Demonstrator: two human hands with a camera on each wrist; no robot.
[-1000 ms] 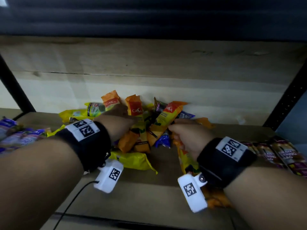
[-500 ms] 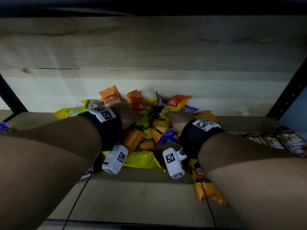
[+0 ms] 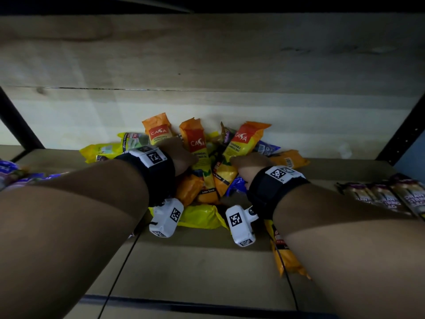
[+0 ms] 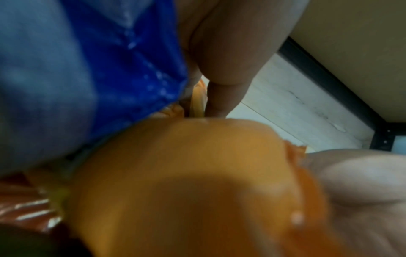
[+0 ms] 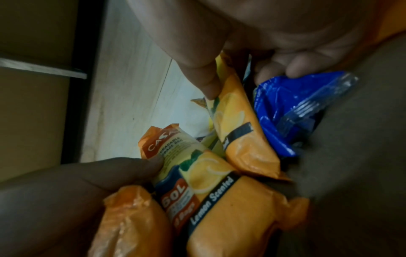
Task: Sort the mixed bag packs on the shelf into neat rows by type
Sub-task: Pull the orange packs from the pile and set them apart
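A heap of mixed bag packs lies against the shelf's back wall. My left hand [image 3: 184, 157] reaches into it and grips the middle orange Casa pack [image 3: 197, 143]; its thumb presses that pack [image 5: 197, 170] in the right wrist view. The left wrist view is blurred, with an orange pack [image 4: 186, 173] against the palm. My right hand [image 3: 246, 166] pinches the right orange lemon pack [image 3: 239, 143], thumb on its front [image 5: 237, 125] and fingers curled behind. A blue pack [image 5: 285, 107] lies beside those fingers. Both hands' fingers are hidden in the head view.
Yellow packs [image 3: 101, 150] lie at the heap's left and one [image 3: 200, 216] lies in front. A lone orange pack [image 3: 287, 256] lies front right. Dark drawstring packs [image 3: 391, 199] form a row at right, purple packs [image 3: 13, 173] at left. Black uprights [image 3: 404, 127] flank the shelf board [image 3: 195, 261].
The right hand let go of the orange pack, which now lies at the front right, and moved back into the heap. Both arms reached deeper; the head came closer.
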